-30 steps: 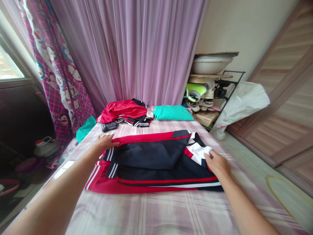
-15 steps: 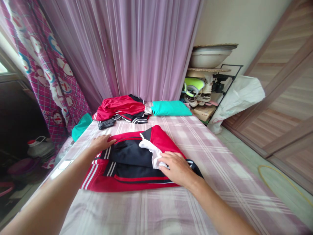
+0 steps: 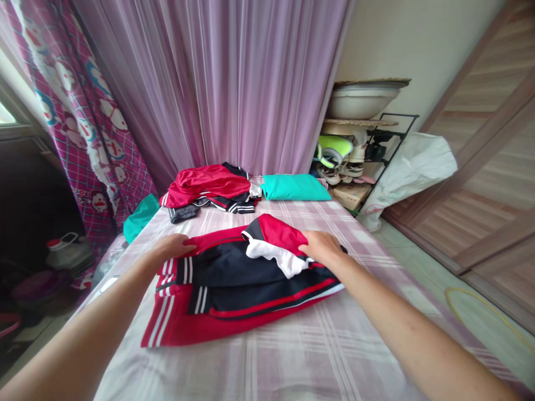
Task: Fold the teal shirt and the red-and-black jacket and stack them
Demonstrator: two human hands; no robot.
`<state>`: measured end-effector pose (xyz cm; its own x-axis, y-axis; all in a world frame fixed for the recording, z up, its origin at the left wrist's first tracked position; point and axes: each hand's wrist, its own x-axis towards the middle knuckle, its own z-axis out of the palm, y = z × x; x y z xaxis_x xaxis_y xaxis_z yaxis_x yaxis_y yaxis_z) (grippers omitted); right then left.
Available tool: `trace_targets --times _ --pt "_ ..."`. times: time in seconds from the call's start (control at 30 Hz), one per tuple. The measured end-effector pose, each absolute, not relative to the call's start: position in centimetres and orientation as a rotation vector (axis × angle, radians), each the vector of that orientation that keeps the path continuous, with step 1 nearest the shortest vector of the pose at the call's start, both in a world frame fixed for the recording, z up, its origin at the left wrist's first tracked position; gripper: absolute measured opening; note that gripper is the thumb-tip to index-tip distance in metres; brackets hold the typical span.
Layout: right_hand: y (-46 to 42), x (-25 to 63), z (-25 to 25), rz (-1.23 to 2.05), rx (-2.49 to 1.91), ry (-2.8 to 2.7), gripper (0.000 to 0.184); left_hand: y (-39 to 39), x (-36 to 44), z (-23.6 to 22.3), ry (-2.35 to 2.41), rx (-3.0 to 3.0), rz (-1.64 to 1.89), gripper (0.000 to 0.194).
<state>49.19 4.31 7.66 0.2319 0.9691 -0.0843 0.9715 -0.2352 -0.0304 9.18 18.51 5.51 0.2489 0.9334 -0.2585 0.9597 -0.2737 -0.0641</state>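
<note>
A red, black and white sports jacket (image 3: 234, 289) lies folded on the bed (image 3: 292, 362), its striped cuffs toward the left. My left hand (image 3: 172, 246) rests flat on the jacket's far left edge, fingers stretched out. My right hand (image 3: 322, 247) presses on the folded-over right end of the jacket, where red and white panels bunch up; its fingers curl over the cloth.
A heap of red and black clothes (image 3: 209, 189) and a teal pillow (image 3: 295, 187) lie at the bed's far end, before a purple curtain (image 3: 251, 83). A shoe rack (image 3: 359, 161) with a basin and a white sack (image 3: 412, 170) stand at the right. A jug (image 3: 69, 253) sits on the floor at the left.
My right hand folded the jacket's right end over to the left, then slid back right onto the fold. The jacket is now shorter and slightly skewed. My left hand stayed put.
</note>
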Motion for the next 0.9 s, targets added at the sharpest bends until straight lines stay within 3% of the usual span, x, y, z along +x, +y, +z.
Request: trace_targets --times 0.23,0.37,0.5,0.6,0.7,0.9 --pt "14.3 49.4 12.1 0.57 2.509 2.196 0.035 12.4 11.7 4.4 1.604 1.949 -0.05 0.06" --pt "15.2 48.7 10.2 0.628 2.573 2.345 0.048 9.5 13.3 2.9 1.54 1.729 0.159 0.065" --pt "10.8 49.6 6.1 0.251 2.87 2.051 0.053 9.0 13.7 2.6 1.601 1.713 0.229 0.065" --pt "6.3 50.2 3.1 -0.354 3.069 1.663 0.071 8.6 14.2 2.7 1.706 1.799 0.213 0.067" --pt "2.8 49.1 0.5 -0.84 3.086 1.619 0.084 7.5 15.1 2.8 1.747 1.873 0.185 0.068" --pt "0.3 46.2 -0.8 -1.017 3.128 1.986 0.09 4.1 16.6 2.8 1.755 1.904 0.22 0.07"
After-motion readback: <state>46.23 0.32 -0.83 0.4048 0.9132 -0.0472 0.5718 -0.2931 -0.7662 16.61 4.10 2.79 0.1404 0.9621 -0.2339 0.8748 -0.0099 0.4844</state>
